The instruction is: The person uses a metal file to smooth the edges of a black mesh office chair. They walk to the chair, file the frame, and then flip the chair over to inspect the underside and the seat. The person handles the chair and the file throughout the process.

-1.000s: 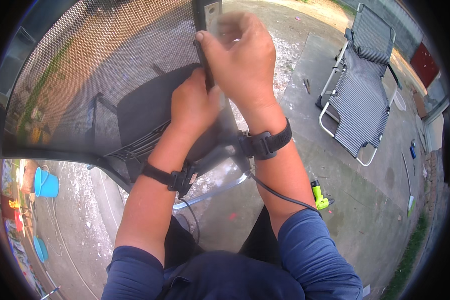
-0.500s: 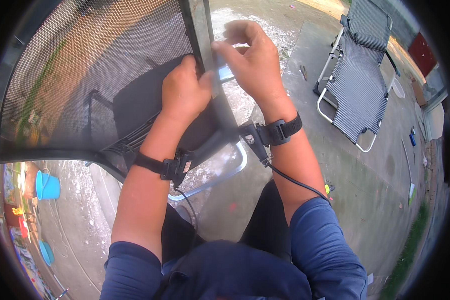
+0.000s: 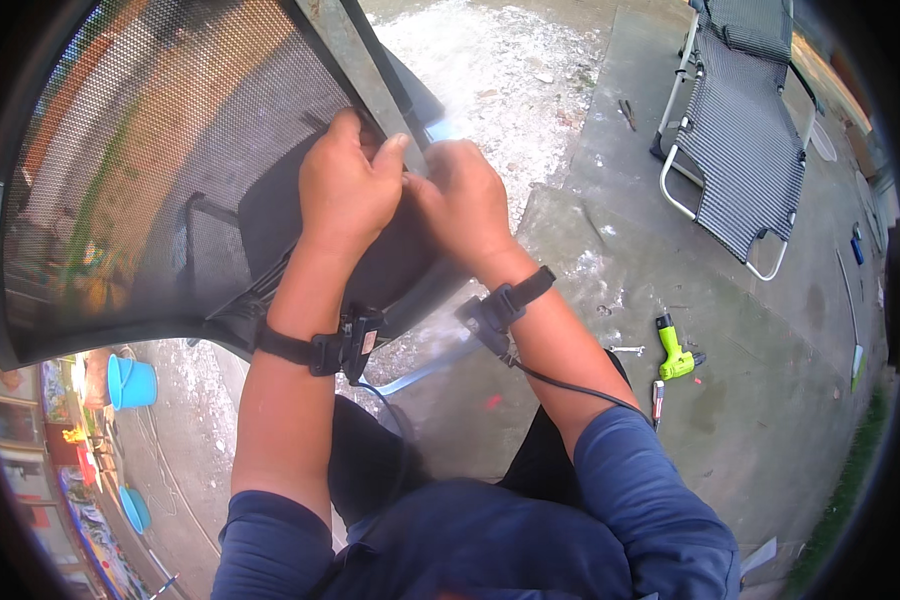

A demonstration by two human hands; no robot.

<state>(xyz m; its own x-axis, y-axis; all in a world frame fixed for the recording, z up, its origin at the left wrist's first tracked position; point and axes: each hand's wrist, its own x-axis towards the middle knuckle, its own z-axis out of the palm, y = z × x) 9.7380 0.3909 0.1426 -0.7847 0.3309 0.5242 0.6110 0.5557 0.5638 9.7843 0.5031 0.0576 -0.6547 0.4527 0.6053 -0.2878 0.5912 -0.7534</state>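
Observation:
A mesh office chair's backrest (image 3: 120,200) rises at the far left, framed in black, its dark seat (image 3: 280,200) showing through the mesh. Along the frame's right side runs a grey metal strip (image 3: 355,75). My left hand (image 3: 348,190) is closed on the strip's edge near its lower end, thumb on the near face. Close beside it, my right hand (image 3: 460,200) curls its fingers at the same end, its thumb near the left thumb. Motion blurs the right fingers, and what lies in them is hidden. Both wrists wear black straps with cabled devices.
On the concrete at right lie a lime-green drill (image 3: 673,350), a small wrench (image 3: 627,349) and a pen-like tool (image 3: 658,403). Farther off are pliers (image 3: 627,115) and a striped folding lounger (image 3: 745,150). A blue bucket (image 3: 132,383) stands at left.
My right hand has come down and left, from raised beside the strip to its lower end, fingers now curled. The view has shifted, bringing the drill into sight. My left hand keeps its hold.

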